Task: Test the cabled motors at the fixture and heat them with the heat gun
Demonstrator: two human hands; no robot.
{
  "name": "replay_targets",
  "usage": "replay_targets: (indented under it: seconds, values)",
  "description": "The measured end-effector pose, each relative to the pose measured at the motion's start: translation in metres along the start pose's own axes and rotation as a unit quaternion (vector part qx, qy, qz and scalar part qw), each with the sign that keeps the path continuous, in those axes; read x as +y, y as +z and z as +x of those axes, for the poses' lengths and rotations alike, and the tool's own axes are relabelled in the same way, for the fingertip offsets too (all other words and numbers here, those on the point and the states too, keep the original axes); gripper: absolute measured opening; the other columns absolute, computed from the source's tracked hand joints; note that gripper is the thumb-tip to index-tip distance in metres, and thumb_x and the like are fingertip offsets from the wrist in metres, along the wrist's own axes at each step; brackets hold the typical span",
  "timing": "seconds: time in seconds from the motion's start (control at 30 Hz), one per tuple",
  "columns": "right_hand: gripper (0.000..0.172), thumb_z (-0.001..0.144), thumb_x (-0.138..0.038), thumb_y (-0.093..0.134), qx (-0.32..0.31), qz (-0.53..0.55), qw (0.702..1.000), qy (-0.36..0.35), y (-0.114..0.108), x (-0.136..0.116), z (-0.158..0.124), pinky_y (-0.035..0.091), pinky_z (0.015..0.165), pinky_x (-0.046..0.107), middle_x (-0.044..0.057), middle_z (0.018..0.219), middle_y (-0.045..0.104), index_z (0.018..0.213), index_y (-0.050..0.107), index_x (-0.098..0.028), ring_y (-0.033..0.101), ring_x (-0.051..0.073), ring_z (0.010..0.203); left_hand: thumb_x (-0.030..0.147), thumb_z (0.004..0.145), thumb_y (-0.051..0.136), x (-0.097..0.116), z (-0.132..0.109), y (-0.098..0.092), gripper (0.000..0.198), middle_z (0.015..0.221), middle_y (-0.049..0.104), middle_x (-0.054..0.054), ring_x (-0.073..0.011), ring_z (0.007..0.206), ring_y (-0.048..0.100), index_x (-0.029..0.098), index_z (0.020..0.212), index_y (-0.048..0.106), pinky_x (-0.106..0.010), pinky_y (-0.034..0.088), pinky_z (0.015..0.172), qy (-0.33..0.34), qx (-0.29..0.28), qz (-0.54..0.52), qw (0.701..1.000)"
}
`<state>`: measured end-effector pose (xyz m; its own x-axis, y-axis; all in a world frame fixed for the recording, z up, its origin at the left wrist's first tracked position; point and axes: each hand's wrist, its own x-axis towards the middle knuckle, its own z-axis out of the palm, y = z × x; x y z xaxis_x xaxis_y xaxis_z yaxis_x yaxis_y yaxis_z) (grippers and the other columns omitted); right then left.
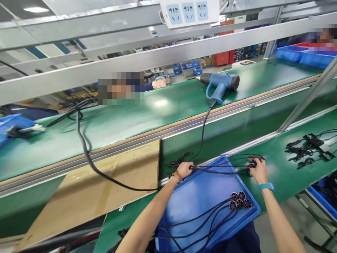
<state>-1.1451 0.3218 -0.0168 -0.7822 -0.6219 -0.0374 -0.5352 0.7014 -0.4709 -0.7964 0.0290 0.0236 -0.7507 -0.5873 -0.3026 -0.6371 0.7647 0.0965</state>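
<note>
My left hand (184, 169) is closed round a bundle of thin black cables (218, 170) above the far edge of a blue plastic tray (200, 189). Loose cable ends spread out beyond that fist. At the bundle's other end, my right hand (259, 170) grips small dark round parts attached to the cables, partly hidden by the fingers. Between the two hands the cables run nearly straight. Inside the tray, several round copper-rimmed parts (240, 201) sit clustered near the right side, their black cables trailing toward the lower left.
A blue heat gun (221, 84) lies on the green upper shelf (171, 105). Cardboard (126, 175) leans at left, with a thick black cable across it. Black adapters with cords (313, 144) lie on the bench at right. A power strip (189, 12) hangs overhead. Another person's arm (159, 83) rests beyond the shelf.
</note>
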Motion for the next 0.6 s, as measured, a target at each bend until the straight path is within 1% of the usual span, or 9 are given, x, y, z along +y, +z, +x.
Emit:
replay_targets:
  seconds: [0.07,0.13,0.2,0.3,0.37,0.43,0.5,0.57,0.6]
  values:
    - [0.043,0.082,-0.026,0.060,0.004,0.040,0.999,-0.027,-0.010,-0.021,-0.008,0.052,0.082,0.032,0.010,0.138,0.046,0.124,0.060,-0.023,0.063,0.023,0.106,0.031,0.096,0.043,-0.013,-0.011,-0.011,0.032,0.095,0.078,-0.009,-0.0213,0.090,0.070,0.021,0.103,0.073,-0.028,0.046,0.078,-0.024,0.011,0.018,0.999]
    - [0.040,0.078,-0.020,0.061,-0.029,0.091,0.992,-0.083,-0.012,-0.038,-0.011,0.051,0.084,0.031,0.008,0.133,0.052,0.118,0.062,-0.023,0.062,0.022,0.108,0.035,0.098,0.040,-0.024,-0.026,-0.022,0.035,0.099,0.078,-0.011,-0.0243,0.094,0.071,0.022,0.108,0.072,-0.031,0.046,0.081,-0.028,0.008,0.036,0.999]
    - [0.037,0.075,-0.017,0.062,-0.089,0.141,0.975,-0.150,-0.004,-0.050,-0.010,0.051,0.087,0.030,0.007,0.123,0.057,0.111,0.064,-0.020,0.062,0.020,0.103,0.035,0.098,0.040,-0.032,-0.044,-0.031,0.035,0.103,0.078,-0.010,-0.0255,0.097,0.071,0.024,0.108,0.072,-0.032,0.047,0.083,-0.017,-0.005,0.050,0.999]
    - [0.036,0.072,-0.015,0.067,-0.191,0.168,0.938,-0.235,0.025,-0.065,-0.007,0.051,0.090,0.029,0.008,0.114,0.061,0.108,0.067,-0.017,0.063,0.020,0.100,0.029,0.095,0.044,-0.035,-0.075,-0.038,0.030,0.103,0.078,-0.010,-0.0271,0.097,0.072,0.025,0.106,0.072,-0.035,0.049,0.084,0.003,-0.031,0.070,0.997]
    - [0.040,0.069,-0.014,0.072,-0.261,0.133,0.915,-0.277,0.049,-0.074,-0.010,0.051,0.092,0.028,0.008,0.114,0.061,0.109,0.068,-0.017,0.063,0.021,0.102,0.026,0.093,0.045,-0.030,-0.094,-0.038,0.030,0.099,0.078,-0.012,-0.0299,0.096,0.073,0.024,0.107,0.071,-0.039,0.052,0.084,0.002,-0.059,0.090,0.994]
    - [0.045,0.068,-0.013,0.074,-0.312,0.051,0.897,-0.309,0.072,-0.084,-0.020,0.053,0.090,0.030,0.008,0.119,0.060,0.112,0.068,-0.020,0.065,0.022,0.100,0.024,0.092,0.046,-0.018,-0.109,-0.033,0.030,0.099,0.077,-0.014,-0.0327,0.097,0.073,0.022,0.110,0.070,-0.042,0.053,0.085,-0.015,-0.100,0.112,0.989]
    - [0.047,0.071,-0.012,0.070,-0.317,-0.059,0.893,-0.314,0.090,-0.093,-0.036,0.055,0.087,0.035,0.009,0.126,0.057,0.116,0.067,-0.022,0.068,0.023,0.094,0.022,0.091,0.047,-0.003,-0.121,-0.021,0.031,0.100,0.076,-0.016,-0.0337,0.100,0.073,0.020,0.112,0.069,-0.045,0.054,0.087,-0.028,-0.140,0.124,0.982]
    - [0.047,0.077,-0.008,0.062,-0.288,-0.151,0.899,-0.292,0.104,-0.101,-0.052,0.056,0.082,0.038,0.012,0.134,0.053,0.121,0.064,-0.023,0.069,0.026,0.093,0.022,0.090,0.048,0.013,-0.129,-0.004,0.032,0.101,0.075,-0.017,-0.0335,0.101,0.072,0.018,0.115,0.068,-0.047,0.054,0.088,-0.023,-0.167,0.115,0.979]
    - [0.045,0.081,-0.008,0.057,-0.273,-0.185,0.904,-0.271,0.110,-0.104,-0.059,0.056,0.081,0.041,0.014,0.137,0.051,0.123,0.062,-0.023,0.068,0.028,0.097,0.022,0.090,0.049,0.020,-0.132,0.005,0.033,0.101,0.075,-0.018,-0.0333,0.101,0.072,0.017,0.116,0.067,-0.047,0.054,0.089,-0.020,-0.176,0.107,0.978]
